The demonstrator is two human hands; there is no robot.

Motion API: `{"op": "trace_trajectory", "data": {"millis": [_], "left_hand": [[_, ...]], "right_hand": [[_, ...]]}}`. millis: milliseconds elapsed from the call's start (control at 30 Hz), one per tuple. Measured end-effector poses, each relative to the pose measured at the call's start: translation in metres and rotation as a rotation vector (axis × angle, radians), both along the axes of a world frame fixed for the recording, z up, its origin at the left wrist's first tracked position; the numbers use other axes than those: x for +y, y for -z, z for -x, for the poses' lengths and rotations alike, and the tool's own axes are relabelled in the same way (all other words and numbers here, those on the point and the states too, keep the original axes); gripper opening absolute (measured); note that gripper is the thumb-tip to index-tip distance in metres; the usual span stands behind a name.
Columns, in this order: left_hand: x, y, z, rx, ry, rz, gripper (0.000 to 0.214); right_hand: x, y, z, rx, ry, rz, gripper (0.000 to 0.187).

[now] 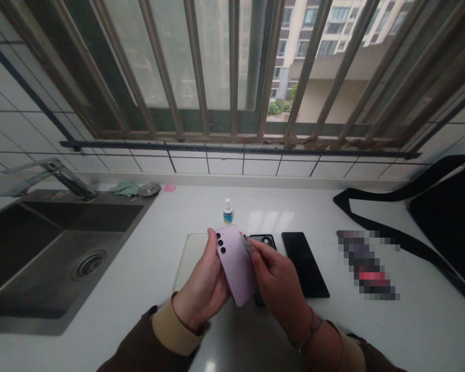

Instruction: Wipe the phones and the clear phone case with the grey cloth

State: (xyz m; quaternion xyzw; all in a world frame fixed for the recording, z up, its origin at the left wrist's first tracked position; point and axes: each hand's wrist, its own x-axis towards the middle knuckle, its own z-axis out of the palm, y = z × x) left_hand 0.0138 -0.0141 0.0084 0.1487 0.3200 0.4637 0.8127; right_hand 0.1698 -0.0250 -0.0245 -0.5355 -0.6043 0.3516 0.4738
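Observation:
My left hand (201, 281) grips a lilac smartphone (236, 266) upright by its edge, with the back and its three camera lenses facing me. My right hand (279, 279) pinches a small grey strip (247, 244) against the phone's right edge; what the strip is, I cannot tell. Beneath my left hand lies a clear plastic sheet or case (189, 256). Partly hidden behind my right hand is a black phone case (262, 240). A black smartphone (305, 263) lies face up to the right. A small white-capped bottle (227, 211) stands beyond the hands.
A blurred object (366, 266) lies on the white counter (232, 336), with a black bag and strap (445, 222) at the right. To the left are a steel sink (85, 217), faucet (67, 181), green cloth (124, 188) and metal disc (149, 189). A barred window (232, 67) stands behind.

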Motion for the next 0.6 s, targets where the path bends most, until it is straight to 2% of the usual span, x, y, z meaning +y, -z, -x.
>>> {"op": "trace_trajectory", "data": {"millis": [267, 367, 500, 600], "left_hand": [[-0.002, 0.004, 0.000, 0.089, 0.134, 0.006, 0.088], [-0.004, 0.007, 0.004, 0.161, 0.280, -0.011, 0.106], [-0.008, 0.016, 0.008, 0.224, 0.540, 0.030, 0.125], [-0.012, 0.020, 0.005, 0.205, 0.683, 0.064, 0.122]], "right_hand": [[-0.003, -0.005, -0.001, -0.053, 0.022, -0.016, 0.040], [-0.001, -0.008, -0.003, -0.056, 0.060, -0.009, 0.041], [0.001, -0.011, -0.005, -0.057, 0.137, -0.111, 0.038], [-0.002, -0.012, -0.004, -0.079, 0.011, -0.246, 0.030]]}}
